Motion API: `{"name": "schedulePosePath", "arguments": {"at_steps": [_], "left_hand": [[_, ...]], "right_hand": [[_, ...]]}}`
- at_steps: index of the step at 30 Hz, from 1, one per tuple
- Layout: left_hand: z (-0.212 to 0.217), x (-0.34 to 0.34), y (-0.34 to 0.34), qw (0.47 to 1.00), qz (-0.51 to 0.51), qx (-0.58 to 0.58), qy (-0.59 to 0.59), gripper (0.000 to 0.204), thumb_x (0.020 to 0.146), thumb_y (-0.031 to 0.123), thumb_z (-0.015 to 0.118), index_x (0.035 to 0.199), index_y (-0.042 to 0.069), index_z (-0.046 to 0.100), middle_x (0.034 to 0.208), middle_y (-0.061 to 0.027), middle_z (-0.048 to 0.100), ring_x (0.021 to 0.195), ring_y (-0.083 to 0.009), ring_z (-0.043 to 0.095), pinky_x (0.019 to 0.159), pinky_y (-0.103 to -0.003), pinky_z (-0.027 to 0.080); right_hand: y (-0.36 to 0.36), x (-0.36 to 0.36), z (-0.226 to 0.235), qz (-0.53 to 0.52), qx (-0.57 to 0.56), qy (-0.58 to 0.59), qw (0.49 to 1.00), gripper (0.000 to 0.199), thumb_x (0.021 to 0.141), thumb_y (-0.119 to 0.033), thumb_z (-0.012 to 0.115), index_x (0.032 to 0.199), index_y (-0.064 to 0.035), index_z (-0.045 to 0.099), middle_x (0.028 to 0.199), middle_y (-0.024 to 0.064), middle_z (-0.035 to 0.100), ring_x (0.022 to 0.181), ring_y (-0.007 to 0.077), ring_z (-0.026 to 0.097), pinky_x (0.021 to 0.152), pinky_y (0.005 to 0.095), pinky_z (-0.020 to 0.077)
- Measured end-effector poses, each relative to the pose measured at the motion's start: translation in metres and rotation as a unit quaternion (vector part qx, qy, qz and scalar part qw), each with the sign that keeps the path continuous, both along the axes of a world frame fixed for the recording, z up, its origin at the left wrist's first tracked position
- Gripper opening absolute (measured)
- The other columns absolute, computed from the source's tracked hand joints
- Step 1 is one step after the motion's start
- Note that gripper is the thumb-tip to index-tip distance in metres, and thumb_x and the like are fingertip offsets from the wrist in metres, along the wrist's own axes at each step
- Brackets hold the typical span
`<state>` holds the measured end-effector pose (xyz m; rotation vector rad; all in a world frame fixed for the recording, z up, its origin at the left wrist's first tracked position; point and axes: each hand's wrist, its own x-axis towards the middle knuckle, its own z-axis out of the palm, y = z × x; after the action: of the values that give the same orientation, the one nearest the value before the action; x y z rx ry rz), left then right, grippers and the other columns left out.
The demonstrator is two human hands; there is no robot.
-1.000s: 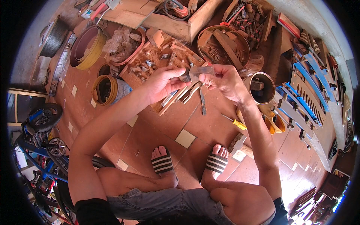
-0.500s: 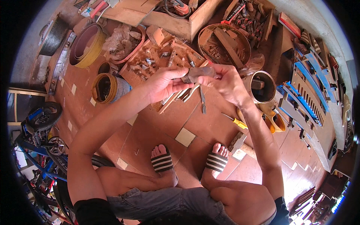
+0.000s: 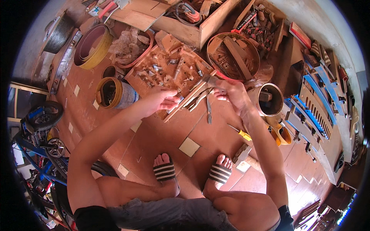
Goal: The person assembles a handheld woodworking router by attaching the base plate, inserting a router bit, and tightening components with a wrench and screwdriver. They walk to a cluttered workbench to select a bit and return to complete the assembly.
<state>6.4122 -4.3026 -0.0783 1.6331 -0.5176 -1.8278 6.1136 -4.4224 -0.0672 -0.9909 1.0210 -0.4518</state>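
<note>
My right hand (image 3: 233, 94) is closed on a small, greyish, see-through packet (image 3: 215, 82), smeared by motion, over the right corner of a wooden tray (image 3: 143, 66). The tray is dusty with sawdust and carries loose metal fittings (image 3: 157, 67). By its front edge my left hand (image 3: 163, 99) has its fingers curled toward the thumb. A small grey bit shows at those fingertips, too small to name. Pliers (image 3: 199, 99) hang on the tray's front edge between my hands, and a slim dark tool (image 3: 209, 109) lies just below.
A yellow screwdriver (image 3: 243, 134) and a hammer (image 3: 242, 154) lie on the tiles to the right. Buckets (image 3: 111, 93) stand left of the tray, a round tin (image 3: 270, 85) right of it. Blue clamps (image 3: 314, 96) line the right wall; a bicycle (image 3: 44, 142) stands at left.
My hands have come apart. The left let go of the packet and drew back down and left; the right keeps it and moved slightly downward. The view tilted a little.
</note>
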Motion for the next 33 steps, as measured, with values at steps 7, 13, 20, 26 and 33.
{"name": "schedulePosePath", "arguments": {"at_steps": [7, 13, 20, 26, 33], "left_hand": [[0.006, 0.037, -0.003, 0.995, 0.066, 0.063, -0.031, 0.024, 0.103, 0.04, 0.061, 0.096, 0.018, 0.055, 0.077, 0.0046, 0.06, 0.066, -0.0118, 0.059, 0.07, -0.035, 0.057], [0.013, 0.049, -0.006, 0.992, 0.102, 0.04, -0.059, 0.021, 0.102, 0.033, 0.057, 0.09, 0.017, 0.051, 0.071, 0.0064, 0.053, 0.06, -0.0103, 0.052, 0.066, -0.035, 0.055], [0.017, 0.059, 0.003, 0.994, 0.098, 0.011, -0.051, 0.022, 0.104, 0.033, 0.059, 0.09, 0.016, 0.053, 0.071, 0.0052, 0.054, 0.06, -0.0109, 0.052, 0.064, -0.033, 0.052], [0.011, 0.067, 0.014, 0.99, 0.112, 0.038, -0.073, 0.022, 0.104, 0.032, 0.059, 0.09, 0.016, 0.053, 0.071, 0.0052, 0.054, 0.062, -0.0107, 0.052, 0.065, -0.034, 0.052], [0.01, 0.069, 0.007, 0.992, 0.113, 0.021, -0.054, 0.02, 0.103, 0.032, 0.06, 0.094, 0.015, 0.056, 0.075, 0.0058, 0.056, 0.062, -0.0099, 0.052, 0.067, -0.033, 0.053]], "right_hand": [[-0.06, -0.001, -0.009, 0.082, 0.025, 0.103, 0.991, 0.03, 0.092, -0.036, 0.079, 0.093, -0.0065, 0.074, 0.085, 0.0032, 0.067, 0.073, 0.0126, 0.06, 0.068, 0.0294, 0.047], [-0.12, 0.029, 0.011, 0.234, -0.274, 0.329, 0.873, 0.039, 0.087, -0.035, 0.083, 0.104, -0.0002, 0.079, 0.092, 0.0165, 0.076, 0.092, 0.032, 0.073, 0.082, 0.0436, 0.0556], [-0.147, 0.075, -0.003, 0.321, -0.57, 0.356, 0.667, 0.032, 0.084, -0.024, 0.08, 0.112, -0.0082, 0.077, 0.109, 0.02, 0.074, 0.103, 0.0426, 0.07, 0.093, 0.05, 0.0561], [-0.123, 0.121, -0.007, 0.336, -0.619, 0.365, 0.61, 0.03, 0.091, -0.017, 0.071, 0.12, -0.0079, 0.072, 0.119, 0.0177, 0.071, 0.113, 0.0391, 0.07, 0.099, 0.049, 0.0569], [-0.11, 0.145, -0.034, 0.341, -0.706, 0.353, 0.511, 0.021, 0.1, -0.013, 0.056, 0.112, -0.0078, 0.072, 0.114, 0.0167, 0.072, 0.113, 0.0324, 0.071, 0.096, 0.0452, 0.0585]]}}
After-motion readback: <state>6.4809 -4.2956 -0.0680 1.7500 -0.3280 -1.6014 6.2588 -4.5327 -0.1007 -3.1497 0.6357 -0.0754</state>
